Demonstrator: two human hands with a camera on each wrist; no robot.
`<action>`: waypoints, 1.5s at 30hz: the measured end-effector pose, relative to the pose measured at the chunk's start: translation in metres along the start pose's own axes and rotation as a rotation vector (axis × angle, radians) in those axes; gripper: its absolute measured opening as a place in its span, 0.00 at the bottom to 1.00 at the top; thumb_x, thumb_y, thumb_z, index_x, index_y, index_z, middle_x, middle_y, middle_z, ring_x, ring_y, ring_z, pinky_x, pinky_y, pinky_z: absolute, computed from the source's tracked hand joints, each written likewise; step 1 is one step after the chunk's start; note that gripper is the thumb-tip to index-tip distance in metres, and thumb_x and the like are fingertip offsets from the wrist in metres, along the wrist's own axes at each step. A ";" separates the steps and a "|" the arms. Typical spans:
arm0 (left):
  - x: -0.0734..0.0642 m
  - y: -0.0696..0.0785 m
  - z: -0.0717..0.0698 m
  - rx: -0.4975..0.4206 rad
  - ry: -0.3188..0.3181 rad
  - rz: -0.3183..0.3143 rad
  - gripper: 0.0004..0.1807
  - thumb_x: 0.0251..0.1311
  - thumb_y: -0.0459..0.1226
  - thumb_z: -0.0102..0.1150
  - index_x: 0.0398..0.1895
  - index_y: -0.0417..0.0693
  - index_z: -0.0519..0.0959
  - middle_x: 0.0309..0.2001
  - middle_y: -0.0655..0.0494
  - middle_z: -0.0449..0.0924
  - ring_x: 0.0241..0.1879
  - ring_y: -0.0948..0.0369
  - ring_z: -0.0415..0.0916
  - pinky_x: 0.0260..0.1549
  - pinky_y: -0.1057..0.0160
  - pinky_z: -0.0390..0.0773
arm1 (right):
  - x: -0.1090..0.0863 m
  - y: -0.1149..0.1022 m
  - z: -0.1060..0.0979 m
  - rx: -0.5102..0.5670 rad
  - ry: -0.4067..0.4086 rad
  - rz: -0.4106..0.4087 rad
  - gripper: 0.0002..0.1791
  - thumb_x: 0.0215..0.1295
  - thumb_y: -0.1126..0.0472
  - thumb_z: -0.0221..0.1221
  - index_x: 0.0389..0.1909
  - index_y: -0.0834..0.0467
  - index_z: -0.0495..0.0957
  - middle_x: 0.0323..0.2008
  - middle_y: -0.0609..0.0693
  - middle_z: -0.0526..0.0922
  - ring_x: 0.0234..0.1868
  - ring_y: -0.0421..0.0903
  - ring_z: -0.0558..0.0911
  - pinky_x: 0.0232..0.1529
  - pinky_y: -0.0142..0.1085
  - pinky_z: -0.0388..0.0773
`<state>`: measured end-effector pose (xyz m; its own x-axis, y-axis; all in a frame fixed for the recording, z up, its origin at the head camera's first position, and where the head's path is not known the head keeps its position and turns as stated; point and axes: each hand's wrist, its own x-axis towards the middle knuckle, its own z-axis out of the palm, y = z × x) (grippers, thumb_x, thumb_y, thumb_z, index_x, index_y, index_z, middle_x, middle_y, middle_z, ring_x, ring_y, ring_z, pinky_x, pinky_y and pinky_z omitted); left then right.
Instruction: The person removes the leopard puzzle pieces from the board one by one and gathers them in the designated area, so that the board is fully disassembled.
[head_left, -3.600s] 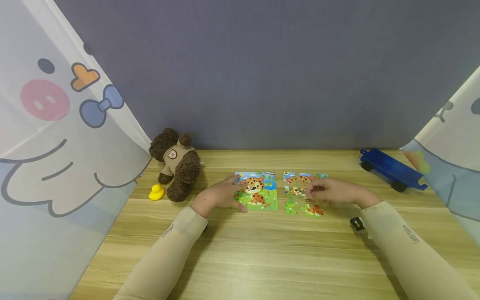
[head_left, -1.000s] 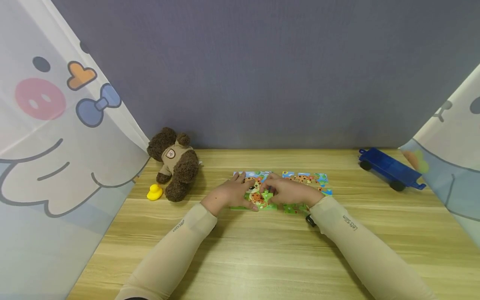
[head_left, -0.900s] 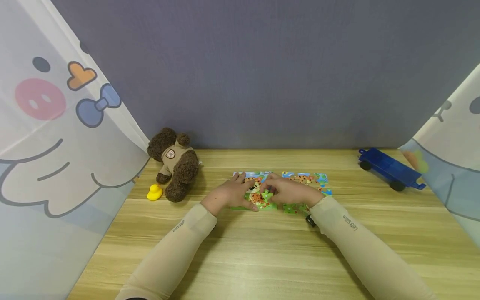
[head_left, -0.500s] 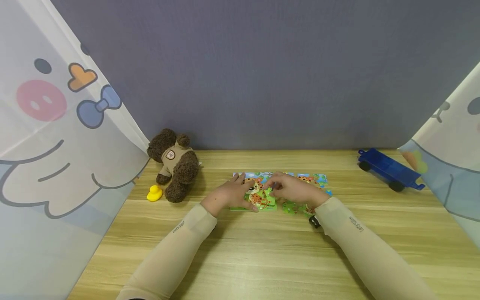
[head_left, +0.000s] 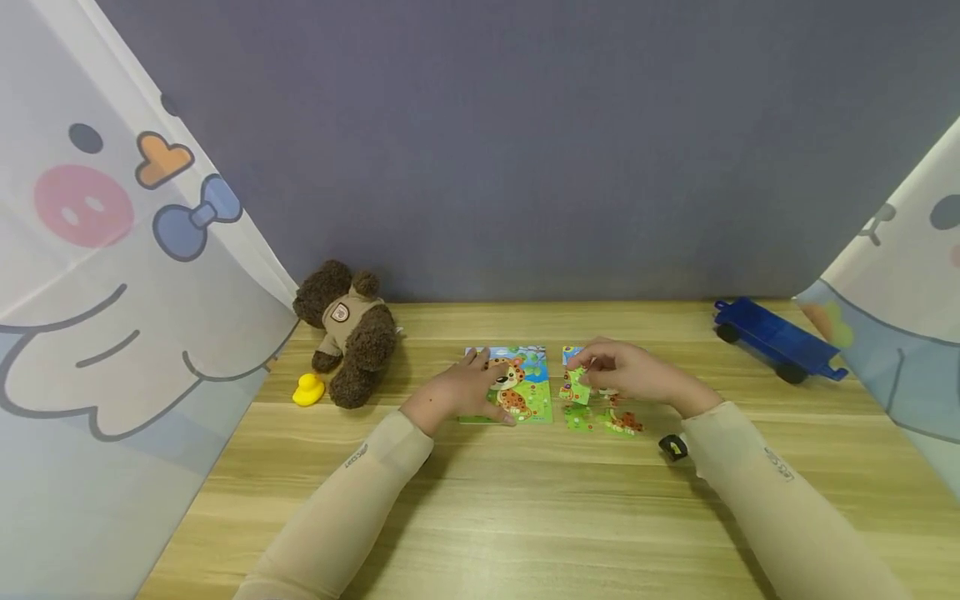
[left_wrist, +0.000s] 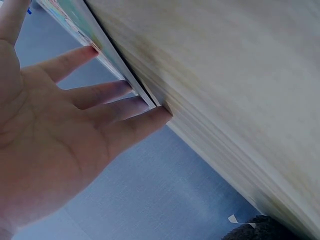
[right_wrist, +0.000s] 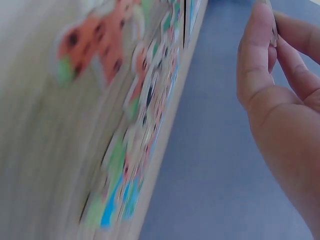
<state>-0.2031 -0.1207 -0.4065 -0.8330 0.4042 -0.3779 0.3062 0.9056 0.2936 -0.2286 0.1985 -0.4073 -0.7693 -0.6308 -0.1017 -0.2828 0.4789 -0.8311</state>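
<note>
My left hand (head_left: 461, 393) rests with spread, nearly straight fingers on the left part of a leopard picture card (head_left: 534, 392). The left wrist view shows these fingertips (left_wrist: 90, 50) at the card's edge. My right hand (head_left: 630, 372) pinches a green jigsaw piece (head_left: 576, 388) between thumb and fingers, above the puzzle pieces to the right of the card. Edge-on, the pinched piece (right_wrist: 274, 25) looks thin in the right wrist view. Below lie a green jigsaw piece (head_left: 577, 418) and orange spotted pieces (head_left: 624, 423). The hand hides part of the upper puzzle pieces.
A brown teddy bear (head_left: 352, 333) and a yellow rubber duck (head_left: 308, 389) lie to the left on the wooden table (head_left: 480, 517). A blue wheeled toy trailer (head_left: 780, 337) stands at the back right. Behind the table rises a grey panel (head_left: 480, 150).
My right hand went from the loose pieces to over the card, then came back right, now with the green jigsaw piece held up. The left hand shifted slightly right and stays on the card.
</note>
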 end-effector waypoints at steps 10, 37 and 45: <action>-0.003 0.000 0.000 -0.013 0.009 0.009 0.56 0.62 0.64 0.70 0.88 0.60 0.54 0.89 0.41 0.35 0.88 0.37 0.33 0.85 0.33 0.49 | -0.041 0.021 -0.025 -0.024 0.055 0.020 0.17 0.79 0.60 0.61 0.64 0.59 0.82 0.57 0.60 0.82 0.41 0.39 0.81 0.41 0.37 0.85; -0.002 0.003 -0.001 0.027 0.010 0.018 0.56 0.63 0.65 0.69 0.88 0.59 0.55 0.89 0.39 0.36 0.88 0.36 0.33 0.85 0.33 0.50 | -0.080 0.056 -0.041 -0.130 -0.097 0.019 0.15 0.77 0.64 0.62 0.60 0.61 0.83 0.54 0.54 0.82 0.46 0.30 0.77 0.44 0.26 0.79; -0.002 0.003 -0.001 0.026 0.008 0.012 0.56 0.62 0.65 0.69 0.88 0.60 0.55 0.89 0.39 0.36 0.88 0.37 0.33 0.85 0.33 0.50 | -0.079 0.054 -0.042 -0.140 -0.057 0.025 0.14 0.78 0.64 0.60 0.61 0.60 0.82 0.58 0.59 0.83 0.50 0.30 0.79 0.47 0.27 0.81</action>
<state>-0.2015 -0.1187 -0.4037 -0.8326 0.4145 -0.3672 0.3285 0.9036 0.2750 -0.2068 0.2999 -0.4212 -0.7447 -0.6491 -0.1556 -0.3440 0.5730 -0.7439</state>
